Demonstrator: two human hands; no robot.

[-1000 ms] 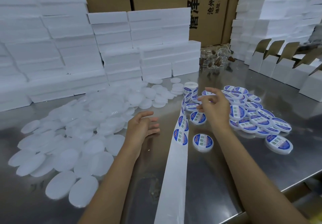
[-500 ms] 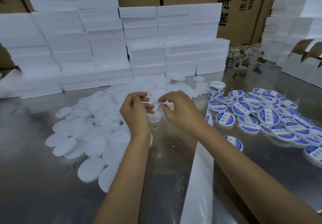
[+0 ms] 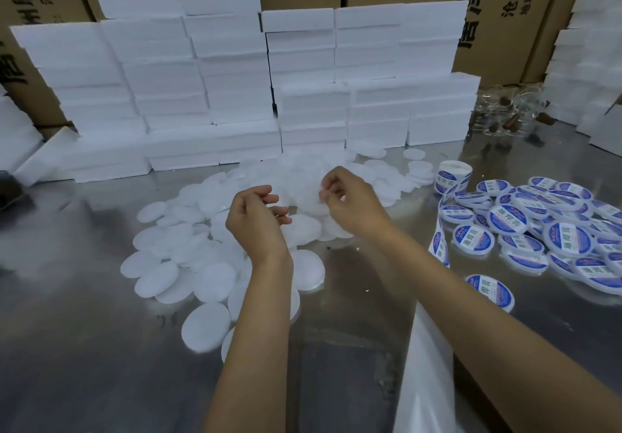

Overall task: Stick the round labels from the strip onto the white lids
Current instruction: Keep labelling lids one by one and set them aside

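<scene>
Both hands raised over pile of plain white lids (image 3: 215,240) on metal table (image 3: 84,348). Left hand (image 3: 255,220) fingers curled; contents cannot be told. Right hand (image 3: 350,203) fingertips pinched together; held item unclear. Label strip (image 3: 441,240) right of hands, beside labelled lids (image 3: 568,240).

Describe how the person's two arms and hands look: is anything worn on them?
Both forearms are bare up to the frame edge: no sleeves, gloves, watch or bracelet show. The left hand and the right hand carry no visible rings. The fingernails look short and unpainted. No markings are visible.
</scene>
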